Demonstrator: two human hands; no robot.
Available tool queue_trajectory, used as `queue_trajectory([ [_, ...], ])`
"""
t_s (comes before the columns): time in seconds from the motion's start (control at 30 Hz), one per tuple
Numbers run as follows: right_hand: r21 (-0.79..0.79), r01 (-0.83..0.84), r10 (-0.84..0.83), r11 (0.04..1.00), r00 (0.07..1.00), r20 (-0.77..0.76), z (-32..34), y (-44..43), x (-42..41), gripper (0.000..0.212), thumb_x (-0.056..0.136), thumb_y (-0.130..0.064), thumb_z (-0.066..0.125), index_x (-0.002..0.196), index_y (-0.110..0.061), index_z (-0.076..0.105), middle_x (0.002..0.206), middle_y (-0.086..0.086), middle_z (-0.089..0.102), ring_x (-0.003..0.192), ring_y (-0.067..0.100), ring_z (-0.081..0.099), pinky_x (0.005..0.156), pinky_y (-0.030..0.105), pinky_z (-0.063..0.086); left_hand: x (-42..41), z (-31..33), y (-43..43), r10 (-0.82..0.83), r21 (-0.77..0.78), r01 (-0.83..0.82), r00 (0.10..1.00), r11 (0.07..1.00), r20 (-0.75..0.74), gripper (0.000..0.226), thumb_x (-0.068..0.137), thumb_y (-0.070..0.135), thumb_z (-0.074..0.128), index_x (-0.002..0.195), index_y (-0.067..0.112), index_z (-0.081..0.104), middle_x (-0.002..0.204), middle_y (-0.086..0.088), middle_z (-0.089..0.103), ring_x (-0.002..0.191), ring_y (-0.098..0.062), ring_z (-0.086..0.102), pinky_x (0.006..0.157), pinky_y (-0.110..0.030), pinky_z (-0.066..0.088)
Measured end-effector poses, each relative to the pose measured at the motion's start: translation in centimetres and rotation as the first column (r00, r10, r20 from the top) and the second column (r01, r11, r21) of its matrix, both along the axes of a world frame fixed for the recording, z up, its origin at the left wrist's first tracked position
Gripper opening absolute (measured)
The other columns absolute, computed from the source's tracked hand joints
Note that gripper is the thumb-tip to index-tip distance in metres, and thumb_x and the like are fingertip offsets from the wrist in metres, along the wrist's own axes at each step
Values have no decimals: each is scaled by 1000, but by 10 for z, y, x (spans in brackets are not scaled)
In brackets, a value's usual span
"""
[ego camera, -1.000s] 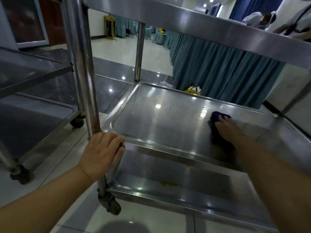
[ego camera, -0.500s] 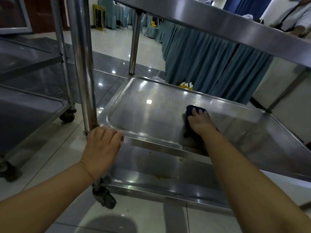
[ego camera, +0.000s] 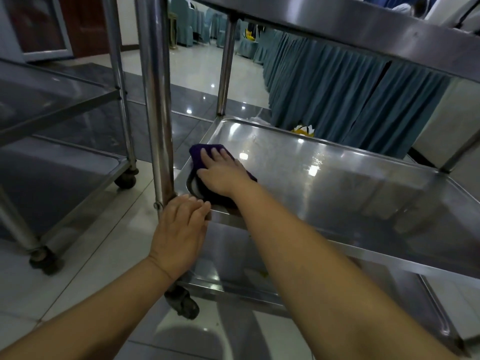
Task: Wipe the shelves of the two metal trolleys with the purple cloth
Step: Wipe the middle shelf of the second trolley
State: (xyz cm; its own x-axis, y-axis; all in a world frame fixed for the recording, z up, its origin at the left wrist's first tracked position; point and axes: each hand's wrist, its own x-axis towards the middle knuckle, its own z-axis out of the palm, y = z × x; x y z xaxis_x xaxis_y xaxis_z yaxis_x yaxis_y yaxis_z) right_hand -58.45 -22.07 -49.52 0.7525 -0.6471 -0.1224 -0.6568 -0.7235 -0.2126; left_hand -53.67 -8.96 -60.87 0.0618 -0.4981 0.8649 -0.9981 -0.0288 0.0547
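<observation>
Purple cloth lies pressed under the flat right hand at nine o'clock on the middle shelf; left hand grips its rim at seven o'clock.

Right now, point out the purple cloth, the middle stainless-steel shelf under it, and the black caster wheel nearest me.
purple cloth (ego camera: 198, 155): head view, its uncovered far-left corner.
middle stainless-steel shelf (ego camera: 324, 193): head view, bare metal near its centre.
black caster wheel (ego camera: 185, 304): head view, the wheel's side.
</observation>
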Motion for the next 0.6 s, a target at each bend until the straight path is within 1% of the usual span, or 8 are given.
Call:
queue_trajectory([
  [0.1, -23, -31, 31, 999, 1000, -7, -3, -4, -14, 61, 99, -38, 29, 154, -26, 4, 162, 0, -3, 148, 17, -5, 119, 43, 2, 0, 4, 1, -15, 35, 14, 1000, 999, 16, 31, 88, 23, 44, 113, 5, 48, 110, -13, 45, 104, -32, 46, 101, -41, 32],
  [0.17, -35, -11, 11, 999, 1000, -12, -4, -10, -32, 60, 99, -38, 28, 154, -26, 4, 162, -1, -3, 148, 16, -5, 120, 42, 3, -1, 5, 2, -32, 57, 32, 999, 998, 7, 30, 90, 24, 44, 114, 7, 48, 111, -13, 47, 105, -31, 47, 100, -42, 35],
  [0.23, -27, 24, -24, 999, 1000, -7, -4, -18, -57, 60, 100, -38, 26, 154, -26, 5, 162, -1, -2, 148, 16, -4, 120, 41, 3, -3, 6, 3, -36, 65, 35, 999, 997, 5, 30, 90, 24, 44, 114, 7, 49, 109, -15, 52, 104, -31, 48, 99, -42, 36],
  [0.33, -44, 104, -104, 994, 995, 0, -3, -32, -100, 59, 100, -39, 25, 154, -26, 5, 162, -1, -1, 148, 16, -4, 120, 40, 5, -8, 10, 5, -28, 65, 29, 999, 997, -19, 28, 89, 24, 43, 111, 7, 49, 104, -19, 58, 102, -31, 49, 97, -42, 36],
  [0.43, -32, 214, -215, 976, 977, -2, 3, -45, -149, 57, 101, -38, 26, 154, -26, 7, 162, -2, -1, 148, 16, -3, 119, 38, 5, -13, 17, 8, -41, 51, 42, 999, 998, -27, 27, 87, 22, 43, 109, 7, 48, 107, -13, 48, 99, -31, 45, 93, -41, 37],
  [0.5, -27, 257, -257, 966, 966, -11, 6, -53, -176, 57, 102, -38, 28, 154, -25, 8, 162, -1, 0, 148, 16, -2, 119, 38, 5, -15, 19, 9, -44, 45, 45, 998, 998, -35, 28, 86, 21, 44, 108, 6, 49, 107, -12, 44, 97, -31, 44, 89, -43, 42],
  [0.6, -34, 325, -325, 945, 946, 1, 3, -69, -215, 57, 101, -35, 33, 154, -22, 13, 162, 0, 3, 148, 19, 0, 120, 39, 4, -18, 19, 8, -8, 45, 10, 998, 999, -58, 30, 85, 19, 46, 105, 0, 56, 102, -19, 52, 94, -32, 45, 81, -50, 48],
])
